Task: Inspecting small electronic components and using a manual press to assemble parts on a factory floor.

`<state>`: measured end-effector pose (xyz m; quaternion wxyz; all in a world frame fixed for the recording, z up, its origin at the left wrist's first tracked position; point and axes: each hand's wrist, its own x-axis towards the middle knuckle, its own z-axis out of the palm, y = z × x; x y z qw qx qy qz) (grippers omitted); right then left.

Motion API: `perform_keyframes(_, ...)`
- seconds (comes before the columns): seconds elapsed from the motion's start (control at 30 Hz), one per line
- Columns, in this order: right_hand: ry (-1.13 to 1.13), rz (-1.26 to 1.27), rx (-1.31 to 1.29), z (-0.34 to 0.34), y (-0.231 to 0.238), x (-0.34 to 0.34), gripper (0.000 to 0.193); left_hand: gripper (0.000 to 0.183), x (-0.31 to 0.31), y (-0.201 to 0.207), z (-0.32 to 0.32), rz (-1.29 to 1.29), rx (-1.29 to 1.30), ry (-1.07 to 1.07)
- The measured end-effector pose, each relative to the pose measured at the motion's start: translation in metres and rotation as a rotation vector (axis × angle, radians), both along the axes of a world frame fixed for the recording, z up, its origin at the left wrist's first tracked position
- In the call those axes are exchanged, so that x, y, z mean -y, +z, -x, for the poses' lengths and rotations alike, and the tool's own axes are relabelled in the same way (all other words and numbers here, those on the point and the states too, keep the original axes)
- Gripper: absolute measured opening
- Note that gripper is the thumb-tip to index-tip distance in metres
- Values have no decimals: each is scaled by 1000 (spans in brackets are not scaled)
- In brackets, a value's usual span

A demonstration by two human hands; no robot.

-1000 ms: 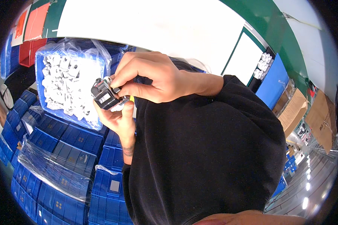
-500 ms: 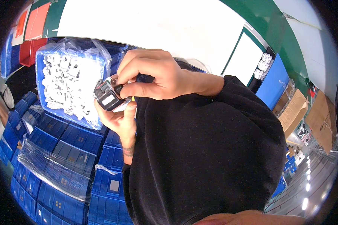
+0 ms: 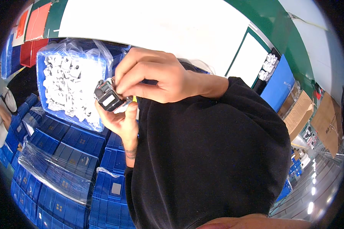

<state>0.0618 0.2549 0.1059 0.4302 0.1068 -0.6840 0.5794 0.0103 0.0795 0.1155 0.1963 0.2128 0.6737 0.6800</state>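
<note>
Device [image 3: 109,97] shifted slightly, hands [image 3: 120,124] [image 3: 156,78] half-closed, touching it

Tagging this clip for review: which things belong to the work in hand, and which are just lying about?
In use:
- black device
- left hand, holding it
- right hand, touching it

Apparently lying about:
- white parts, role uncertain
- stacked blue crates
- cardboard box
- red bin

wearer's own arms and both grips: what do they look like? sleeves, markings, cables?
Right sleeve and left sleeve: plain black, long, leaving the wrists bare. Right grip and left grip: five-fingered, no gloves seen. Dark marking on the left wrist, possibly a tattoo; too small to make out. No cables visible on either arm.
</note>
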Motion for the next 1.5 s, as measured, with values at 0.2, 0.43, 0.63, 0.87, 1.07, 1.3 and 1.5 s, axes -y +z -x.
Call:
perform_keyframes(0.2,95,158,256,-15,11,0,21,78,1,-1,-1,5,-11,18)
perform_keyframes(0.43,23,145,125,-13,16,-1,18,78,-1,2,-2,35,-10,4)
perform_keyframes(0.63,62,152,211,-13,9,-2,19,74,-5,4,-3,9,-14,-28)
perform_keyframes(0.87,85,208,258,-18,18,-2,19,74,-1,1,-2,26,-58,-3)
perform_keyframes(1.07,-9,79,49,-11,12,-3,19,75,-2,2,-4,17,11,-12)
perform_keyframes(1.3,97,168,306,-17,8,-1,22,75,-6,5,-4,7,18,-15)
perform_keyframes(1.5,36,133,130,-11,9,-2,20,74,-3,1,-1,25,1,-6)
